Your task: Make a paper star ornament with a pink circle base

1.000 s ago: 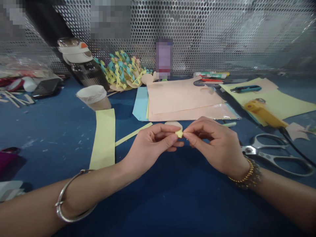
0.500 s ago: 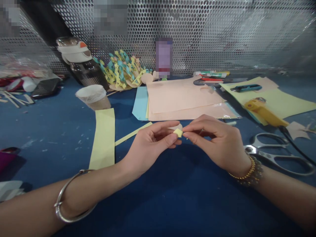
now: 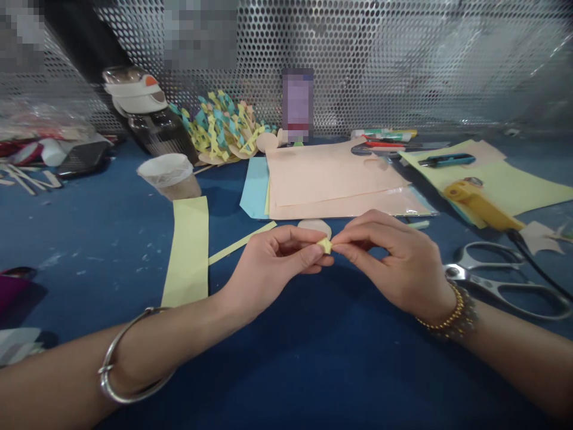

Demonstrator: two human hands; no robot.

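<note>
One yellow paper star [image 3: 326, 245], with no clear long axis, sits nearer than the paper stack [image 3: 331, 179]; the left hand [image 3: 277, 263] clamps its left side, the right hand [image 3: 394, 257] pinches its right point. Left of the stack stand a cup [image 3: 181, 186] and bottle [image 3: 156, 128], contents unclear.

Soft dim light, blurry edges
</note>
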